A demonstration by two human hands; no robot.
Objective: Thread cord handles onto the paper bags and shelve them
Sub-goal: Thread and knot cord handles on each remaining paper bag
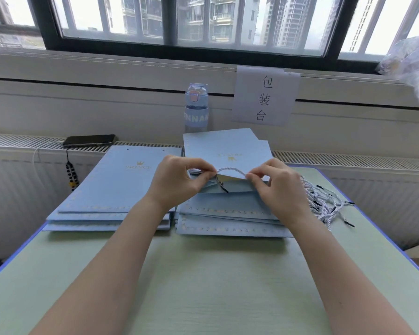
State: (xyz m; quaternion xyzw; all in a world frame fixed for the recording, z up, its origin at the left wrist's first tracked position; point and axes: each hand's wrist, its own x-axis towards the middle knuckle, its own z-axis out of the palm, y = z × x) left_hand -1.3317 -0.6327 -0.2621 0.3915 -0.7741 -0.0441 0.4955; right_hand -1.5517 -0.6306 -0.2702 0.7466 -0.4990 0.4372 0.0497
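A pale green counter [203, 274] stood under a barred window, with a radiator grille running behind its far edge. A phone [88, 140] lay on the grille at the far left. A stack of flat paper bags [111, 189] sat on the counter's far left part, and a water bottle [196, 107] stood behind the middle.

Just right of that stack, the left hand [177, 180] had its thumb and forefinger pinched on one end of a twisted cord [230, 170] at the rim of the top paper bag [228, 151]. This bag lay on a second stack [228, 221] with its mouth lifted towards the person. The cord arched over the rim between the two hands, and one black tip hung down inside the mouth. The right hand [278, 187] pinched the cord's other end, its remaining fingers loosely curled. Loose cords [324, 201] lay near the right edge, just beside that hand.

The step looked like seating the handle. It would go best if the rim were held steady, each tip fed squarely through its hole, and both sides pulled even without creasing the paper.
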